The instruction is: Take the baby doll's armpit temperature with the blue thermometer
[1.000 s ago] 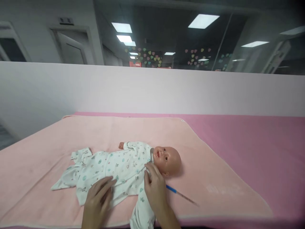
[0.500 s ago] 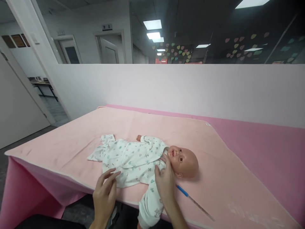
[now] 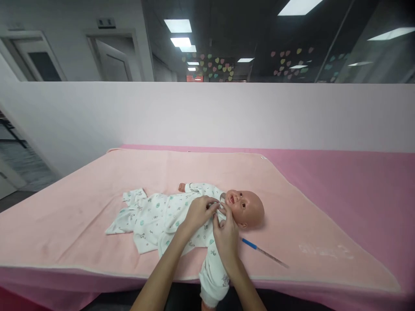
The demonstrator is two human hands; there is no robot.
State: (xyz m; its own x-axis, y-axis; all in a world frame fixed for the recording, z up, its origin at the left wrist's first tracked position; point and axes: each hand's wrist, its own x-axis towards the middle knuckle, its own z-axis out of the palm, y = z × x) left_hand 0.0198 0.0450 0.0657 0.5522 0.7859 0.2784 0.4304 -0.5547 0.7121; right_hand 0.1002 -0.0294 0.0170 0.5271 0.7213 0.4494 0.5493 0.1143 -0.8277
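A baby doll (image 3: 249,209) lies on its back with its head to the right, dressed in a white printed romper (image 3: 154,219). Both my hands meet at the romper's neckline, just below the doll's chin. My left hand (image 3: 201,211) has its fingers pinched on the collar cloth. Close beside it, my right hand (image 3: 226,233) also pinches the collar edge. My fingers cover most of the fastening there. One sleeve of the romper (image 3: 214,274) hangs toward me over the table's near edge, and the other arm points away.
A thin rod with a blue handle (image 3: 249,243) lies right of my right hand. Under the doll spreads a peach blanket (image 3: 308,207) over a pink cloth (image 3: 366,190). A white half-wall (image 3: 227,116) with glass above stands behind the table.
My left hand has moved from the romper's lower side up to the collar and closed on the cloth. My right hand stays at the neckline. The view has turned to the right.
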